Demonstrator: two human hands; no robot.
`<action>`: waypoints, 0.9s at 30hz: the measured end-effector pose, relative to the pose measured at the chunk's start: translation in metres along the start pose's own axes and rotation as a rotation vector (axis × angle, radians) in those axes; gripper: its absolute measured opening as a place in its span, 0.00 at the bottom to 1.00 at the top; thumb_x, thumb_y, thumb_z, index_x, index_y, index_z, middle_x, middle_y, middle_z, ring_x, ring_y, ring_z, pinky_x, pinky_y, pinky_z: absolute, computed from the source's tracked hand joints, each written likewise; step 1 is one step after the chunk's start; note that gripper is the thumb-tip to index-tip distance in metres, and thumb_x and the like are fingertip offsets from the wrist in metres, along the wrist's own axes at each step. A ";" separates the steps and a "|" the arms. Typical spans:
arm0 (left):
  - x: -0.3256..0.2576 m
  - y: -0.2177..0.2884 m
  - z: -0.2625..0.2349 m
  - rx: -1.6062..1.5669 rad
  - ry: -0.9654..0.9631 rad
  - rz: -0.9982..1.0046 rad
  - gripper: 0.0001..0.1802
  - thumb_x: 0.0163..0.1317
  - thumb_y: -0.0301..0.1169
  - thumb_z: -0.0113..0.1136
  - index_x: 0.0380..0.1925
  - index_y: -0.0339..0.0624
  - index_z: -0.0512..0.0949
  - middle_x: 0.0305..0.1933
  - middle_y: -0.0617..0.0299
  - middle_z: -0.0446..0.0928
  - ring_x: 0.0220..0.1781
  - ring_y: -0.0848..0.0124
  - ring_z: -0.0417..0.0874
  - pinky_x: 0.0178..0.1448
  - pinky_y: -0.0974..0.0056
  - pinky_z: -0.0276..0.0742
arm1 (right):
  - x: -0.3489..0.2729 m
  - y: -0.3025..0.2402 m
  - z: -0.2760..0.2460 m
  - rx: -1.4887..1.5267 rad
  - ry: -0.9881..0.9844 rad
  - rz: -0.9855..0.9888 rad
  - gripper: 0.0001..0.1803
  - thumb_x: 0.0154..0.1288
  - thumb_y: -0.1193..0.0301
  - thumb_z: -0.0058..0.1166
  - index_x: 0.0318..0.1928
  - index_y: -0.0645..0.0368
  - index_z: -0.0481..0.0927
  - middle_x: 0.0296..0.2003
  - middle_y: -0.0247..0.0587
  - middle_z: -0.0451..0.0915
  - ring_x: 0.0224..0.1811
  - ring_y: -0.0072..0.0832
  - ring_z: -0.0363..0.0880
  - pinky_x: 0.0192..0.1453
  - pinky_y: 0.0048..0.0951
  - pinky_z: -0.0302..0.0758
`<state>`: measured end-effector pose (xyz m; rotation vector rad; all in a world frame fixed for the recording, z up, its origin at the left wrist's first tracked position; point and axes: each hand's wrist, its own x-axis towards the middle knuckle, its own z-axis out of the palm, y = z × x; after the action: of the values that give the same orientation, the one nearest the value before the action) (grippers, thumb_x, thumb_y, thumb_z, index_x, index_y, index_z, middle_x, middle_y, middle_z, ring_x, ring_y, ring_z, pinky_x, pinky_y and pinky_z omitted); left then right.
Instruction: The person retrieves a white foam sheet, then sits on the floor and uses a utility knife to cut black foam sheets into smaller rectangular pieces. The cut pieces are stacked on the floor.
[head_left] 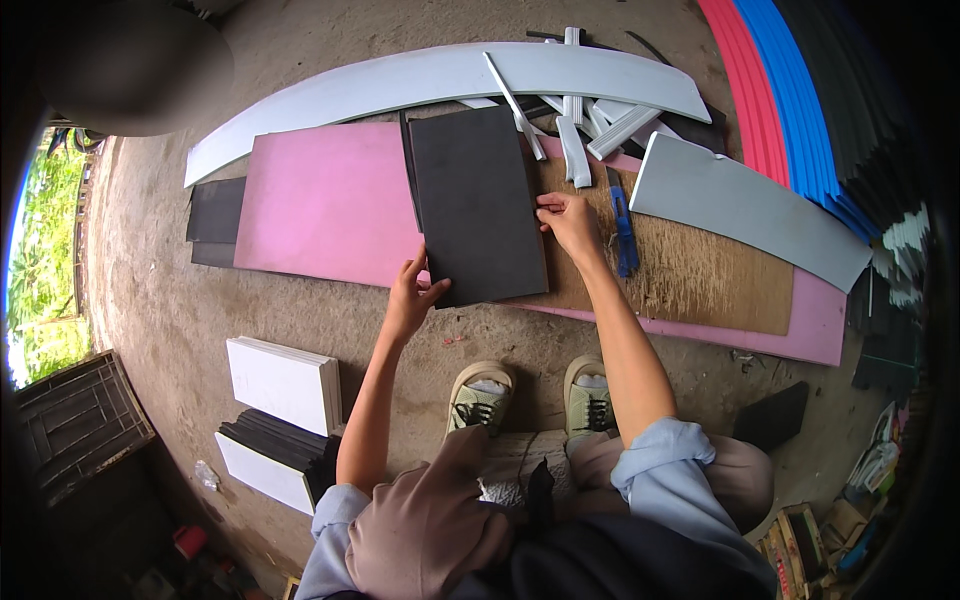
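A black rectangular foam sheet [478, 205] lies in front of me, across a pink sheet [325, 205] and a worn brown board [700, 265]. My left hand [408, 300] grips its near left corner, with the thumb on top and the index finger along the left edge. At the right edge, the bent fingers of my right hand [570, 222] pinch the sheet's side. A thin black strip [409, 165] shows along the far left side of the sheet. Just right of my right hand, a blue utility knife [622, 225] rests on the board.
Long grey-white sheet [440, 75] and white offcuts [575, 150] lie beyond. A grey piece [745, 205] overlaps the board at right. Red, blue and black sheets [790, 100] are stacked far right. White-topped stacks [285, 385] stand on the floor at left, near my feet [482, 400].
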<state>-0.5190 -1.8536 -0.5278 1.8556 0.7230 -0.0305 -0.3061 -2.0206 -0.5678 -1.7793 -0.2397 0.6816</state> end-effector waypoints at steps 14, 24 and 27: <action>-0.001 -0.012 -0.003 0.069 0.014 0.055 0.38 0.54 0.26 0.61 0.64 0.45 0.55 0.49 0.59 0.66 0.30 0.79 0.71 0.33 0.74 0.73 | 0.004 0.006 0.004 -0.009 0.007 -0.036 0.13 0.51 0.81 0.56 0.40 0.68 0.78 0.28 0.42 0.81 0.23 0.22 0.78 0.26 0.20 0.75; 0.016 0.070 0.024 0.816 -0.128 0.665 0.57 0.40 0.55 0.65 0.66 0.42 0.47 0.69 0.48 0.45 0.72 0.55 0.40 0.70 0.43 0.38 | -0.039 -0.008 -0.043 -0.788 0.641 -0.178 0.17 0.54 0.68 0.58 0.44 0.60 0.73 0.40 0.46 0.71 0.43 0.37 0.70 0.44 0.41 0.69; 0.022 0.064 0.042 0.810 -0.096 0.624 0.57 0.43 0.59 0.61 0.66 0.43 0.44 0.71 0.51 0.40 0.73 0.56 0.39 0.70 0.41 0.33 | -0.047 0.001 -0.046 -1.013 0.692 -0.100 0.24 0.55 0.62 0.57 0.49 0.58 0.69 0.46 0.48 0.67 0.49 0.44 0.65 0.46 0.48 0.67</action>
<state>-0.4565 -1.8933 -0.4986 2.7619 0.0060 -0.0075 -0.3188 -2.0816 -0.5450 -2.8138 -0.2041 -0.2425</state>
